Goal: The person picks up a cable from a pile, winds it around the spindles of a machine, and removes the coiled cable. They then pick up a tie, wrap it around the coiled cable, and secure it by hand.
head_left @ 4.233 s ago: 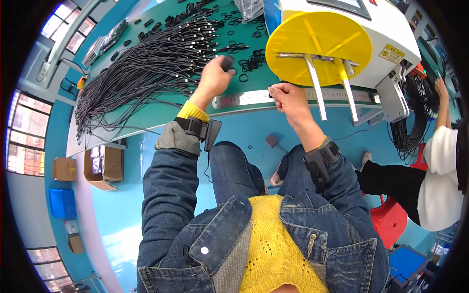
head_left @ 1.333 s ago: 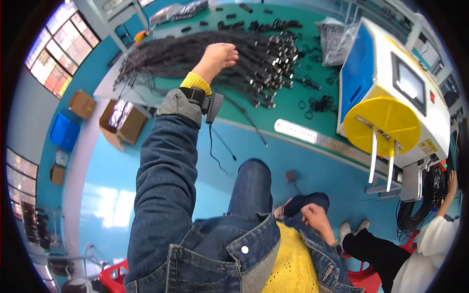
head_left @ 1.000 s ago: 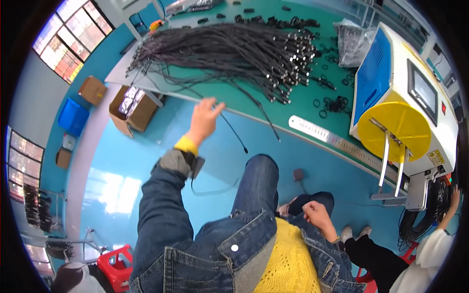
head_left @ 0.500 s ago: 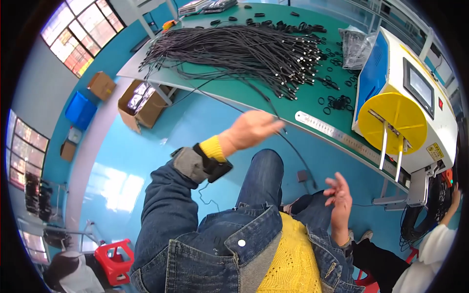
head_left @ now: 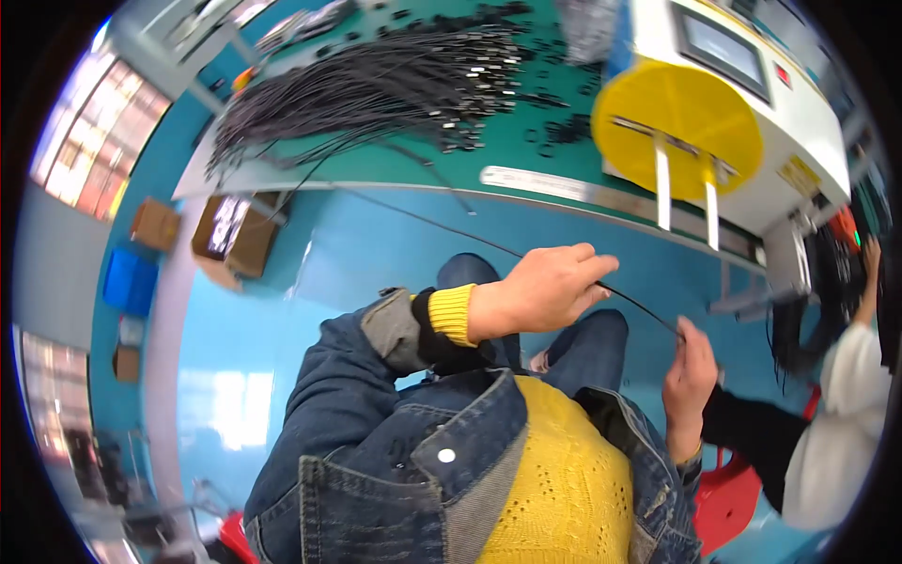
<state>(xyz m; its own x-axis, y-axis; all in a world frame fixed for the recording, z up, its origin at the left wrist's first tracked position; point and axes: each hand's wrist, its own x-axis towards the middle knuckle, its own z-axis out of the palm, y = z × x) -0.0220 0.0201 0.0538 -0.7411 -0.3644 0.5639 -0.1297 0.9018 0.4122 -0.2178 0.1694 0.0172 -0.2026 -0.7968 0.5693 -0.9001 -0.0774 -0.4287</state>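
Note:
A thin black cable (head_left: 442,230) runs from the pile of black cables (head_left: 376,89) on the green table (head_left: 395,160) down toward me. My left hand (head_left: 545,287) is in front of my chest, fingers pinched on this cable. My right hand (head_left: 691,362) is lower right, pinching the same cable at its near end. The cable is stretched taut between both hands. I wear a denim jacket over a yellow sweater.
A white machine with a yellow disc and two white prongs (head_left: 681,127) stands on the table at the right. A metal ruler (head_left: 583,193) lies along the table's edge. Another person (head_left: 827,423) sits at the right by hanging cables. Cardboard boxes (head_left: 230,240) sit on the blue floor.
My left hand reached to the cable pile, took one cable and pulled it back to my chest. My right hand rose from my lap and took the cable's end.

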